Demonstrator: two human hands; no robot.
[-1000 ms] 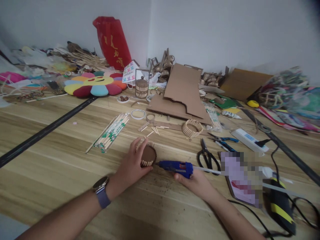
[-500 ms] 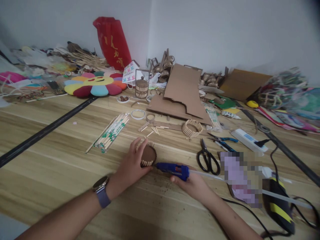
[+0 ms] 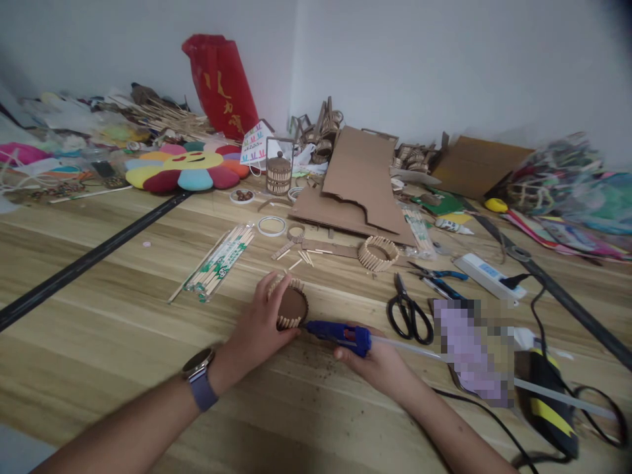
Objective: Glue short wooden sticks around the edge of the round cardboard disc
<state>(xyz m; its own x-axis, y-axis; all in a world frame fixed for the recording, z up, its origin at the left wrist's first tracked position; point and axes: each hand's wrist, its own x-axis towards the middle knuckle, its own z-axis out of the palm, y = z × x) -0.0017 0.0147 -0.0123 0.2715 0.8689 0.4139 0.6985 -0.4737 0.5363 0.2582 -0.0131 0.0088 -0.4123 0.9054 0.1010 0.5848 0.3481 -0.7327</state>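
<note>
My left hand (image 3: 266,309) is closed round the left side of a small round cardboard tray (image 3: 294,304) edged with short wooden sticks. In my right hand (image 3: 372,355) is a blue hot glue gun (image 3: 338,334), with a long clear glue stick (image 3: 409,347) trailing out of its back. The gun's nozzle is at the tray's lower right edge; whether it touches is too small to tell. Beyond the tray lie loose short sticks (image 3: 307,259) and a ring of sticks (image 3: 378,254) standing upright.
Black scissors (image 3: 409,313), pliers (image 3: 439,273), a power strip (image 3: 488,278) and a black-and-yellow tool (image 3: 548,408) lie on the right. A pack of sticks (image 3: 220,263) is on the left. Cardboard sheets (image 3: 360,178) and a lidded stick bucket (image 3: 279,174) stand behind.
The view has shifted very slightly. Both hands, the tray and the glue gun stay in nearly the same places.
</note>
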